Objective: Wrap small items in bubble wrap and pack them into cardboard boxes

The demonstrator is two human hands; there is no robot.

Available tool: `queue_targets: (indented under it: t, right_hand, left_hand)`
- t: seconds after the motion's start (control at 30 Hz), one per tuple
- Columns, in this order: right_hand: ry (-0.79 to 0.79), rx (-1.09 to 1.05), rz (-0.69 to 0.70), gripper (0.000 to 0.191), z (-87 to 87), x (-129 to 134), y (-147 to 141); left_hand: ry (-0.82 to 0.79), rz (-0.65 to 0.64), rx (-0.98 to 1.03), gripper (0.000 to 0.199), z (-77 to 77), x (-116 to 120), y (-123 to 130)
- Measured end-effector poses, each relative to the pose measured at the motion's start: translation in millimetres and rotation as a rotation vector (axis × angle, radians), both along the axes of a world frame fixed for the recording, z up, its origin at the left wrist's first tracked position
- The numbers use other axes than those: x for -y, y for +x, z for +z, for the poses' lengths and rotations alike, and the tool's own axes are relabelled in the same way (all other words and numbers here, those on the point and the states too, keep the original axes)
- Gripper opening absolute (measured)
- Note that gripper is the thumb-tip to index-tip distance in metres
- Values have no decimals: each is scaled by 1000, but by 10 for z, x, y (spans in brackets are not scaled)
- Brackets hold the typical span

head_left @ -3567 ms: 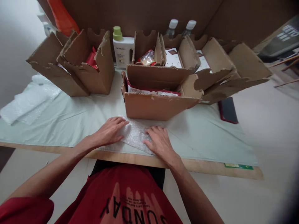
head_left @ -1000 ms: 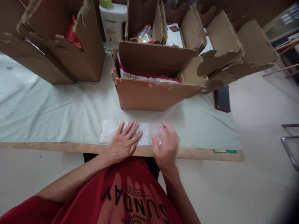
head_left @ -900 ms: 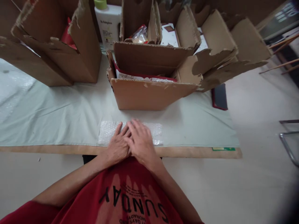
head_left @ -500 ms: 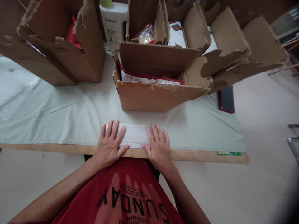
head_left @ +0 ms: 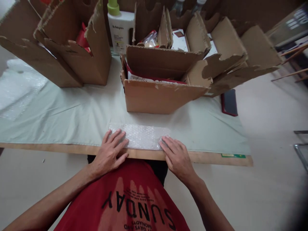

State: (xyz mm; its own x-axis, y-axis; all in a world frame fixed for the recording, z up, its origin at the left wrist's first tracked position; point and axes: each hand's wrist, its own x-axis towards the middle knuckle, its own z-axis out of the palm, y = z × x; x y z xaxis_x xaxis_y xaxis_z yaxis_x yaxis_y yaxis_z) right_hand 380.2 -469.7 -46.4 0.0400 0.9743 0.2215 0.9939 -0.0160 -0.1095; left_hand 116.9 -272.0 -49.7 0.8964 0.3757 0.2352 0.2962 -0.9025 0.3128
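Observation:
A strip of folded bubble wrap [head_left: 143, 136] lies flat along the front edge of the table. My left hand [head_left: 112, 149] rests on its left end, fingers spread and thumb pointing out over the table edge. At the other end, my right hand [head_left: 176, 155] has its fingers close together and curled on the wrap's right corner, which looks bunched there. The thumb of this hand is partly hidden. Just beyond the wrap stands an open cardboard box [head_left: 166, 98] holding red and white packets [head_left: 154, 79].
More cut-open cardboard boxes stand behind and at the left [head_left: 96, 69]. A white bottle with a green cap [head_left: 121, 30] stands between them. Loose bubble wrap [head_left: 19, 86] lies at far left. A dark phone-like case [head_left: 229, 102] lies at the right edge of the green cloth [head_left: 91, 106].
My right hand has shifted right from lying spread on the wrap to its right corner, fingers now closer together. My left hand has drawn slightly back, and more of the wrap shows.

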Motion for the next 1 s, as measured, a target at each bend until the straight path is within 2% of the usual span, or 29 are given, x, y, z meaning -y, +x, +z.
queue_targets:
  t: [0.1,0.2,0.37,0.43,0.5,0.6,0.67,0.73,0.83,0.93,1.0]
  right_hand:
    - [66,18,30,41,-19,-102,6]
    - [160,-108,31,33,41,-182,28]
    - [204,-480,-154,25,278,-277,83]
    - [167,-622,-254,24,360,-301,101]
    - [101,-774,-320,24,411,-324,90]
    - [-58,-1025,-330,22,400,-401,-38]
    - [-155,-1207,-316,22,326,-514,-218]
    - [-210,-1329,-299,33,218,-676,-452]
    - [-191,-1288,-281,54,68,-945,-786]
    - [-168,-1218,-273,68,3,-1133,-965]
    - [-190,-1238,-280,70,3,-1185,-989]
  left_hand:
    - [4,15,17,45,-6,15,59]
    - [13,25,58,44,-14,-22,83]
    - [-55,54,174,36,22,-205,67]
    - [-154,83,204,30,129,-312,55]
    - [-338,143,160,24,307,-443,25]
    - [-632,294,43,27,631,-715,-63]
    - [-706,376,8,34,812,-965,-113]
    - [-653,409,-47,40,924,-1259,-100]
    - [-422,392,-225,42,951,-1692,102]
    - [-242,363,-334,42,835,-1946,437]
    - [-147,363,-287,46,704,-1951,594]
